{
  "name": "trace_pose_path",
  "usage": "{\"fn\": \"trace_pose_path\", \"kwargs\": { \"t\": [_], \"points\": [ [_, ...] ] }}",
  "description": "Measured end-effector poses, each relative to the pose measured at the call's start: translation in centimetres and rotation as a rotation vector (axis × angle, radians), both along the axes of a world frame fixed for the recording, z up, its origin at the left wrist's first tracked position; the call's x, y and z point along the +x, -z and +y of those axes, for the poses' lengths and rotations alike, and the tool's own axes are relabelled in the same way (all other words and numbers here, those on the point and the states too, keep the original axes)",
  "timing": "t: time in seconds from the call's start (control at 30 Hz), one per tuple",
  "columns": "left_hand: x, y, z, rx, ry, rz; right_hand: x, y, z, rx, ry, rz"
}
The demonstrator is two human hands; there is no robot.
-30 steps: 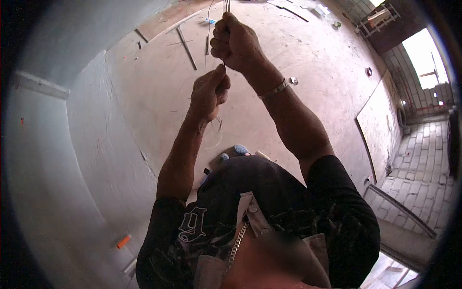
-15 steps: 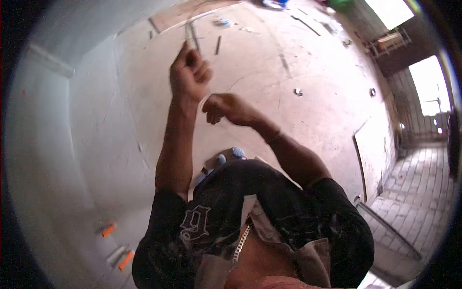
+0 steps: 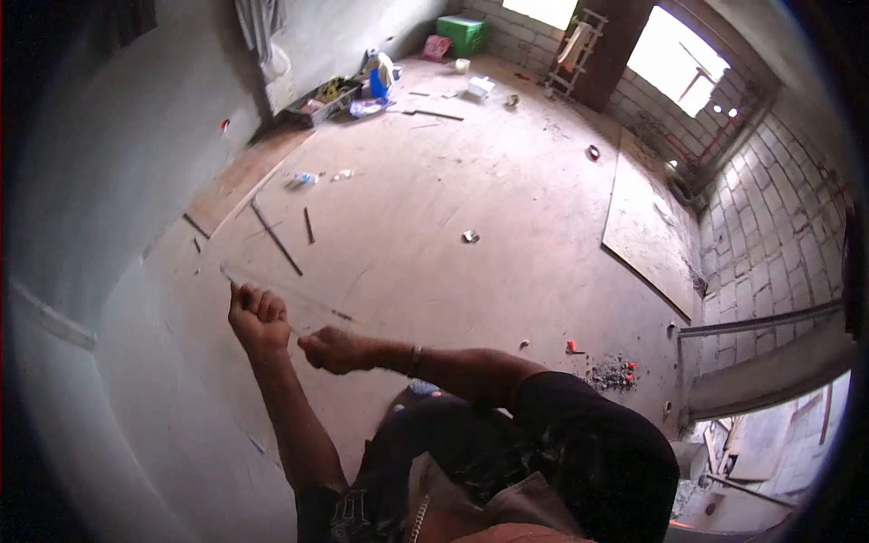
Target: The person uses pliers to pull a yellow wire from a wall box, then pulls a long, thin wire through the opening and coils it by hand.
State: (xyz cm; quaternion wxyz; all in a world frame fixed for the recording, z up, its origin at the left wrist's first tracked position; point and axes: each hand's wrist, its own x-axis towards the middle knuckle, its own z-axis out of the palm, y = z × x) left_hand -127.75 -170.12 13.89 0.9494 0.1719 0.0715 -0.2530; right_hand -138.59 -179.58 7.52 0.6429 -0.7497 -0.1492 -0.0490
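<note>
My left hand (image 3: 260, 317) is raised at the lower left, its fingers curled closed around a thin pale strand (image 3: 294, 333). Just to its right and slightly lower, my right hand (image 3: 335, 350) is closed too, and the strand spans the short gap between both fists. Above my left hand a faint, blurred length of it sticks up, and a faint line runs right from there across the floor. A thin band circles my right wrist.
Dark strips (image 3: 276, 237) lie on the concrete floor (image 3: 407, 235) beyond my hands. Farther back are an open toolbox (image 3: 319, 103), a green box (image 3: 462, 36) and a white box (image 3: 480, 87). A board (image 3: 647, 244) lies at right; rubble (image 3: 608, 373) lies nearer.
The view has tilted up and shows more of the room. Both hands now appear lower and farther left, still closed, with my right hand beside my left fist rather than below it.
</note>
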Motion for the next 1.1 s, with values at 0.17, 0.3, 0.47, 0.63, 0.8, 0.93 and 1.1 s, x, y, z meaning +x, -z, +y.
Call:
{"fn": "trace_pose_path", "kwargs": {
  "t": [0.17, 0.3, 0.47, 0.63, 0.8, 0.93, 1.1],
  "points": [
    [0.0, 0.3, -0.6, 0.081, 0.116, -0.273, -1.3, -4.2, -0.3, 0.164, 0.063, 0.325],
    [-5.5, 0.0, -2.8, 0.398, 0.082, -0.407, 0.3, -7.8, -2.1, 0.592, 0.061, 0.385],
    [-7.8, 2.9, -1.6, 0.936, 0.413, -1.095, 0.8, -10.3, -3.6, 0.877, -0.004, 0.286],
    [-9.5, 0.9, -3.8, 0.670, 0.607, -0.910, -0.8, -12.1, -4.9, 0.982, 0.070, 0.315],
    [-8.9, 4.9, -7.0, 0.420, 0.538, -0.755, -2.7, -12.5, -8.7, 1.098, 0.070, 0.264],
    [-10.6, 2.4, -11.4, 0.490, 0.613, -0.785, -4.5, -12.9, -12.7, 1.056, 0.120, 0.131],
    [-13.8, -0.1, -18.5, 0.639, 0.661, -0.953, -7.0, -13.0, -19.9, 1.147, 0.085, 0.069]
  ]
}}
